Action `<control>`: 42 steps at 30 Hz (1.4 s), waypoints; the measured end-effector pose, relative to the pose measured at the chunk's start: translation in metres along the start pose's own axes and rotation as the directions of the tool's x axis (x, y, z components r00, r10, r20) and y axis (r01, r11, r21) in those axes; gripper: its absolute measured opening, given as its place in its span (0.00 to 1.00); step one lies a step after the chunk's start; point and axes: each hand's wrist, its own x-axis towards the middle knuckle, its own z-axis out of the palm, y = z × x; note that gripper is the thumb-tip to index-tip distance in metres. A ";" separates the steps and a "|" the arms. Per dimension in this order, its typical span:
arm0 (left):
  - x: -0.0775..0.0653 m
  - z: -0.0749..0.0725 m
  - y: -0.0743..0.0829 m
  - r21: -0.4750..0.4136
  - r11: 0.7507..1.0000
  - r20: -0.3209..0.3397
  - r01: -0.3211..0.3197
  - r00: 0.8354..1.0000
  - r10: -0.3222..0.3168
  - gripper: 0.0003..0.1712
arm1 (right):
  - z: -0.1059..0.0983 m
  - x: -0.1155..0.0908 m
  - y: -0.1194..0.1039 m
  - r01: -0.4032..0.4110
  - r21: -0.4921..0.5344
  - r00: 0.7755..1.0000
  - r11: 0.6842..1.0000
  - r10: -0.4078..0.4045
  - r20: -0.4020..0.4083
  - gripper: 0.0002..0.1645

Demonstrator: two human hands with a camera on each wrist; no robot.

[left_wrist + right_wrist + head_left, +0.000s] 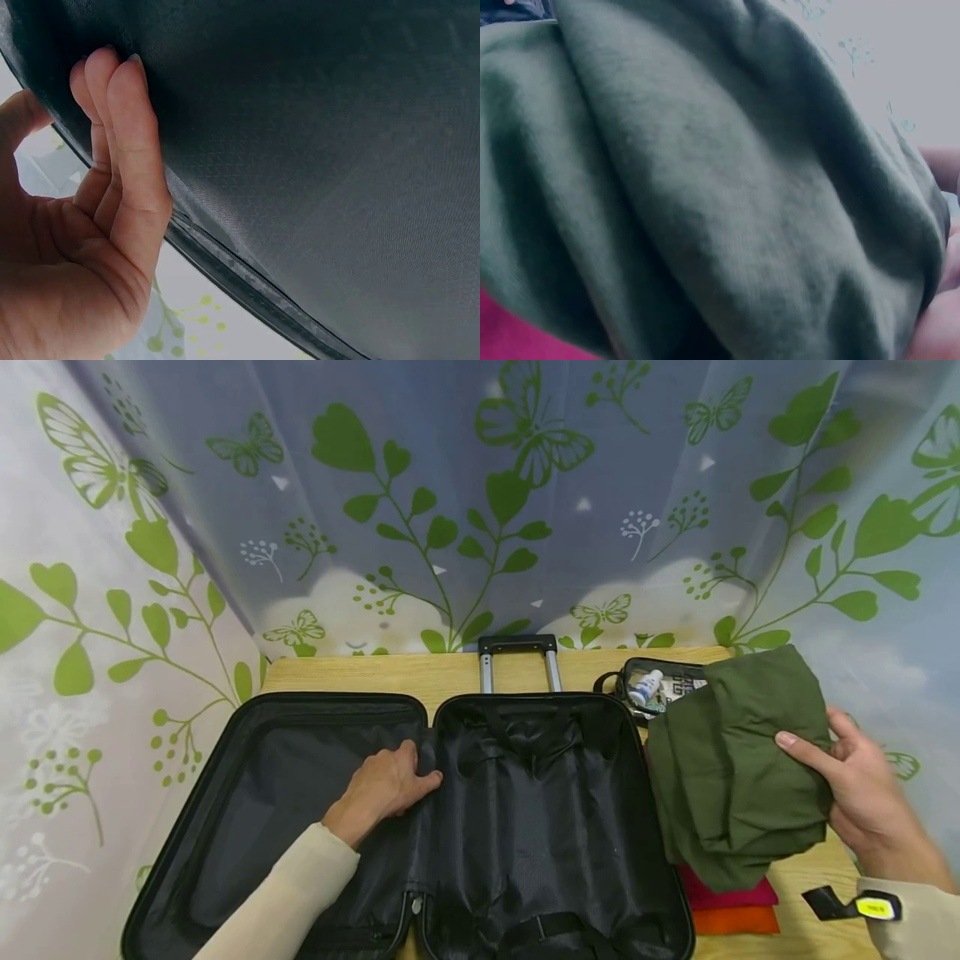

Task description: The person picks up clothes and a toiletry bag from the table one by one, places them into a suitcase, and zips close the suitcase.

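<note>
A black suitcase (536,827) lies open flat, with both lined halves showing. My left hand (386,785) is at the inner edge of its left half, by the hinge. In the left wrist view, the fingers (135,150) extend nearly straight over the dark lining, and the thumb is at the rim. My right hand (862,785) grips a folded dark green garment (750,768) by its right side, thumb on top and the other fingers partly hidden behind. The garment's loose folds hang beside the suitcase's right half and fill most of the right wrist view.
Pink cloth (727,893) and orange cloth (735,921) lie stacked right of the suitcase, partly under the green garment. Behind is a clear pouch (637,672) holding a small white bottle. The pull handle (517,645) extends toward the patterned curtain (450,485). All rest on a wooden tabletop (360,670).
</note>
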 end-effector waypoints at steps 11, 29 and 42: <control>0.000 0.000 0.000 -0.007 1.000 0.001 -0.001 1.000 0.001 0.24 | 0.029 -0.002 -0.001 -0.071 0.069 0.994 0.995 0.065 0.094 0.44; 0.000 0.000 -0.001 0.001 1.000 0.002 -0.006 1.000 0.006 0.24 | 0.069 -0.004 0.017 -0.169 -0.062 0.983 0.984 0.173 0.061 0.36; -0.001 -0.001 0.000 -0.007 1.000 0.000 -0.010 1.000 0.010 0.24 | 0.108 -0.006 0.018 -0.193 -0.248 0.981 0.949 0.193 -0.022 0.28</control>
